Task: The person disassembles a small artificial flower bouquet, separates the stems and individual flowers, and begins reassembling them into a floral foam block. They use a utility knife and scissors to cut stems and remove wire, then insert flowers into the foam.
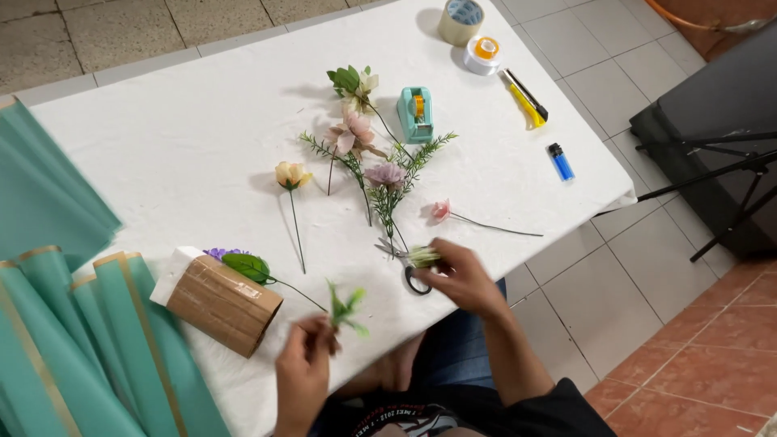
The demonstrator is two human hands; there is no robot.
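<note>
Left grip: the left hand (303, 356) is pinched shut on a small green sprig (346, 307), which stands up out of the fingers just above the near edge of the counter (186, 137).
Right grip: the right hand (461, 275) is curled around a short green cutting (422, 256); the fingers look closed on it, though the blur hides how firmly.
Scissors: the scissors (405, 263) lie flat directly under and left of the right grip, blades pointing away toward the stems; the hand touches or nearly touches them, and I cannot tell which.
Flowers: a purple bloom (385, 174) and a pink bud (441, 210) lie just beyond the right grip; a yellow flower (291, 174) lies farther off, between the two grips.
Cardboard roll: the taped cardboard roll (227, 303) sits just left of the left grip, with a purple flower and leaf (247, 265) against it.
Risk, cutting: a thin stem held this loosely could slip from the right grip.
Risk, blades: fingers so near the scissors could catch on an edge.
Risk, edge: the sprig is held close to the counter's near edge, so if dropped it may fall to the floor.
Risk, stems: a sweeping right wrist could drag the nearby stems out of place.
</note>
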